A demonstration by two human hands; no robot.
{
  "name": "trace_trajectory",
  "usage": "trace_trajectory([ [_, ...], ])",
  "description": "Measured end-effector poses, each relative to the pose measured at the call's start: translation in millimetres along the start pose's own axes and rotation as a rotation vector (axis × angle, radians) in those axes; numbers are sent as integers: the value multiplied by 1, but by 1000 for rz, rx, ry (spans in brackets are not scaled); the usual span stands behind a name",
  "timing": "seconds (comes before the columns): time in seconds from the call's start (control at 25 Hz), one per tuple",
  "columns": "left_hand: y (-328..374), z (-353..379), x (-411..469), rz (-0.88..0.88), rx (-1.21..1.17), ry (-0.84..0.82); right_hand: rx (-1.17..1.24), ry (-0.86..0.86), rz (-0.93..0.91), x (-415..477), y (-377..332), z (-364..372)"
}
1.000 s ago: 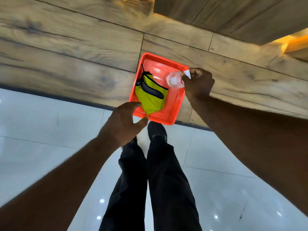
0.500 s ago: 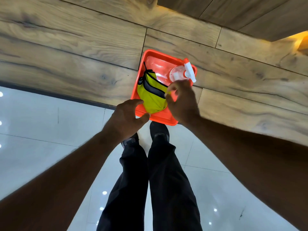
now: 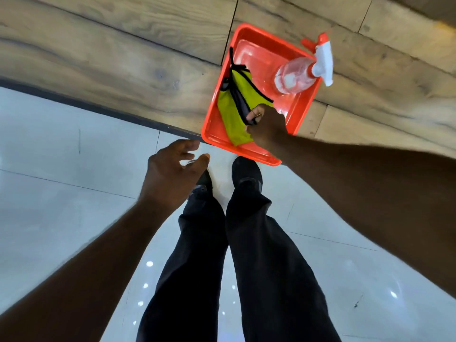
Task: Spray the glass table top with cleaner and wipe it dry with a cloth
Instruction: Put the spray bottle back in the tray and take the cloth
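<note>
The tray [image 3: 211, 114] is smooth, glossy orange-red plastic. In it, the cloth [image 3: 232, 112] is matt yellow-green fabric with black edging, and the spray bottle [image 3: 293, 76] is clear plastic with a white plastic head. The bench [image 3: 111, 58] shows matt wood grain. The floor [image 3: 61, 156] tiles are polished and gleam; my trousers [image 3: 266, 255] are dull black cloth.

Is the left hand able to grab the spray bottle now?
Probably yes: the left hand is empty and the spray bottle lies uncovered, though the right hand on the cloth sits partly between.

A red tray [image 3: 256, 55] rests on the wooden surface [image 3: 111, 53].
</note>
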State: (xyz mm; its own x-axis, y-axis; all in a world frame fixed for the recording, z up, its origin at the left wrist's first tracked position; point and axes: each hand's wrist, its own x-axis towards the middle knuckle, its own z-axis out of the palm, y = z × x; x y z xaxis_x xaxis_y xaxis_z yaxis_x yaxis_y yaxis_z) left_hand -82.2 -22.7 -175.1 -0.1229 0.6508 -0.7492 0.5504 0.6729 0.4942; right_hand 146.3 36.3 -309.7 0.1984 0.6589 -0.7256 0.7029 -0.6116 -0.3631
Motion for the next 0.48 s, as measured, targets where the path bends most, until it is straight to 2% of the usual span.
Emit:
trace_trajectory([
  [0.16,40,-28,-53,-144,-132,-93,246,-84,72,-89,-46,-54],
  [0.32,133,-64,-116,-250,-476,-135,134,-85,-194,-218,-112,-146],
  [0.48,213,-115,-189,-273,-620,-191,190,-79,-319,-349,-165,-228],
])
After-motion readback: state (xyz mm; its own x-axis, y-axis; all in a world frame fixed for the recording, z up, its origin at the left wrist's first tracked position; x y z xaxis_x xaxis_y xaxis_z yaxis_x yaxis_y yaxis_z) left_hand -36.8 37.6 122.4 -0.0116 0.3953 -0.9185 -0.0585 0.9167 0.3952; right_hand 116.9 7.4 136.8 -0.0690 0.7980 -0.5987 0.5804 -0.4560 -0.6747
